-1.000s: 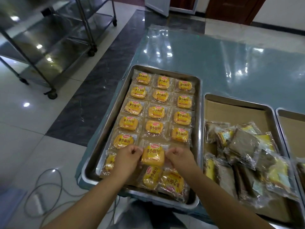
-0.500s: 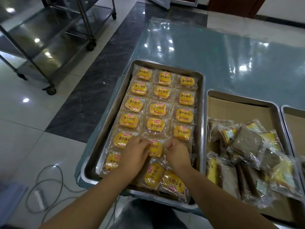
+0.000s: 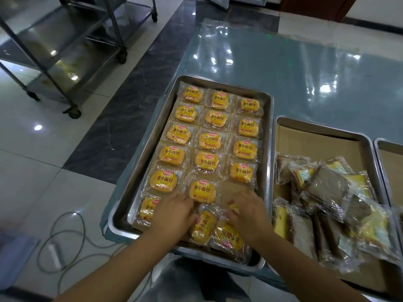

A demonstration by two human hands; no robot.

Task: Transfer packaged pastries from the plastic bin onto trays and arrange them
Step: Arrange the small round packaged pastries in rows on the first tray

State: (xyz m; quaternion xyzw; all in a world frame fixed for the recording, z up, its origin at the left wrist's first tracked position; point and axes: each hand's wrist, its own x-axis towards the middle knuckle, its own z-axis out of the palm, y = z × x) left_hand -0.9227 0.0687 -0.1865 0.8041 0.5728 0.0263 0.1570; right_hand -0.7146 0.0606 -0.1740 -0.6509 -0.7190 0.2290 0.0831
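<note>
A steel tray (image 3: 270, 136) holds yellow packaged pastries in three neat columns. The nearest one in the middle column (image 3: 202, 191) lies flat just beyond my fingers. My left hand (image 3: 174, 213) rests on the packets at the tray's near end, fingertips touching that pastry's near edge. My right hand (image 3: 247, 212) is beside it, fingers curled around a small yellow packet (image 3: 234, 207) that is mostly hidden. Below my hands, two loose packets (image 3: 204, 227) (image 3: 229, 237) lie askew. A bare brown patch of liner (image 3: 234, 187) shows in the right column.
A second tray (image 3: 322, 129) lined with cardboard stands to the right, holding a heap of mixed clear-wrapped pastries (image 3: 329, 192). A third tray (image 3: 387, 147) shows at the right edge. A glossy table (image 3: 283, 68) stretches beyond. A wheeled steel rack (image 3: 72, 62) and a cable (image 3: 65, 243) are on the floor left.
The pastry both hands held has been set down flat in the middle column. Both hands have drawn back toward the loose packets at the near end. The camera has tilted right.
</note>
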